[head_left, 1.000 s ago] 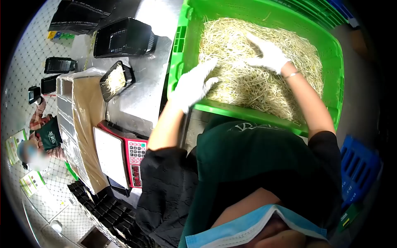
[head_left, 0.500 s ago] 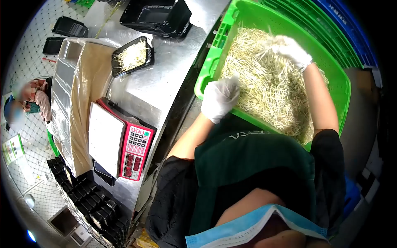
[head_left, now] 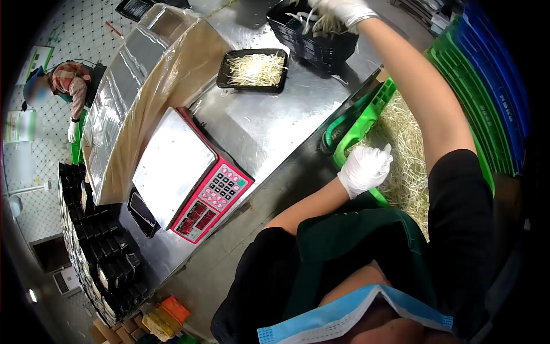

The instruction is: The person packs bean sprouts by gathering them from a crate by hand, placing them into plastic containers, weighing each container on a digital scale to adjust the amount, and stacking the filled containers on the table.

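Evidently, in the head view, the right hand (head_left: 342, 12), in a white glove, was at the top edge of the frame, its fingers clamped on a bunch of pale sprouts (head_left: 326, 24) that hung over the stack of nested black trays (head_left: 309, 49); whether the strands touched the plastic could not be told. The left hand (head_left: 365, 171), gloved as well, was near the body at the side of the green crate (head_left: 375, 109), its fingers drawn together in a loose fist; whether anything lay inside that fist could not be seen. Loose sprouts (head_left: 404, 155) filled the crate, partly hidden behind the right arm. On the metal worktop (head_left: 275, 123), just beside the stack, a single black tray (head_left: 252, 88) held a heap of sprouts (head_left: 253, 69), and a stray strand (head_left: 340, 79) lay near the stack's base. Nearer the body stood a red scale (head_left: 220, 186) with a white plate (head_left: 175, 166), next to a box wrapped in clear plastic (head_left: 143, 109). Rows of black trays (head_left: 97, 246) were piled further left. Beyond the box, another person (head_left: 74, 80) bent forward, one gloved hand (head_left: 73, 131) lowered. Green and blue crates (head_left: 487, 97) were stacked at far right.
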### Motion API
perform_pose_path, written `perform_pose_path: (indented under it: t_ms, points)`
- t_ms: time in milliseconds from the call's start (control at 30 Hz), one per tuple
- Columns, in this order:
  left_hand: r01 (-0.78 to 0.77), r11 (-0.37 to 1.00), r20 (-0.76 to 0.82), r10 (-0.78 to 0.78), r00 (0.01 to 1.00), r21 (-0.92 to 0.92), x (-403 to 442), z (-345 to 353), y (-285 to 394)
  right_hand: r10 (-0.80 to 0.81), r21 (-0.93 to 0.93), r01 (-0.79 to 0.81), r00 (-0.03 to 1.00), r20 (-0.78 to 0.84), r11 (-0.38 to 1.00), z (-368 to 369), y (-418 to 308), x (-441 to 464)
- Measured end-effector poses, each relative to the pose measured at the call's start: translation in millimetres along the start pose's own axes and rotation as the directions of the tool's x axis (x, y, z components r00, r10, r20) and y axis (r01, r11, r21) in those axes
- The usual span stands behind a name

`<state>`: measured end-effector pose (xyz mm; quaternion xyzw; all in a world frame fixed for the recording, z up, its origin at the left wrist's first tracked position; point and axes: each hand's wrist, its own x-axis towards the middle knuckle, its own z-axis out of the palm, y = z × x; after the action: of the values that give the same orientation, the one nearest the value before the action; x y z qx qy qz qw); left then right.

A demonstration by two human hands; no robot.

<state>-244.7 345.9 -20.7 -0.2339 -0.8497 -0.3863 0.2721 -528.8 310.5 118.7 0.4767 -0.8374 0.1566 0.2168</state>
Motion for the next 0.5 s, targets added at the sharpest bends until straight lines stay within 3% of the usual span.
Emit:
perform_pose_path:
  t_ms: [33, 67, 100, 167, 233, 300, 333, 367, 400, 467, 500]
  points:
    - [0.003, 1.000, 0.005, -0.003, 1.000, 0.004, -1, 2, -2, -0.072, 0.050, 0.068, 0.995, 0.072, 0.996, 13, -10, -2]
    - [0.013, 1.000, -0.023, -0.013, 1.000, -0.004, -1, 5, -3, 0.170, 0.434, -0.348, 0.902, 0.396, 0.831, 7, -2, -4]
    - [0.026, 1.000, -0.050, -0.027, 0.998, -0.018, 0, 6, -1, 0.196, 0.549, -0.736, 0.652, 0.732, 0.397, -21, -9, -7]
    - [0.088, 0.990, 0.014, -0.087, 0.996, -0.110, 3, 0, 2, 0.294, 0.355, -0.497, 0.820, 0.492, 0.792, -78, -38, -35]
    - [0.173, 0.954, 0.097, -0.153, 0.983, -0.245, 11, -12, 7, 0.234, 0.626, -0.294, 0.956, 0.180, 0.722, -86, -17, -83]
    - [0.256, 0.894, 0.084, -0.243, 0.966, -0.367, 8, -16, 2, 0.426, 0.605, -0.427, 0.891, 0.155, 0.672, -103, -12, -150]
    - [0.031, 0.916, -0.245, -0.139, 0.959, -0.400, 15, -19, -7, 0.487, 0.595, -0.474, 0.860, 0.154, 0.649, -112, -12, -187]
    - [-0.008, 0.960, -0.355, -0.096, 0.930, -0.279, 11, -18, -32, 0.549, 0.586, -0.525, 0.821, 0.158, 0.617, -118, -12, -228]
    - [0.388, 0.818, -0.165, -0.492, 0.855, -0.425, 11, -32, -41, 0.609, 0.563, -0.598, 0.768, 0.198, 0.571, -124, -9, -273]
    - [0.476, 0.877, -0.227, -0.476, 0.849, -0.061, 28, -40, -97, 0.745, 0.579, -0.706, 0.624, 0.236, 0.408, -126, 6, -377]
    - [0.411, 0.891, -0.197, -0.375, 0.906, 0.196, 27, -32, -132, 0.819, 0.614, -0.730, 0.527, 0.227, 0.299, -133, 8, -425]
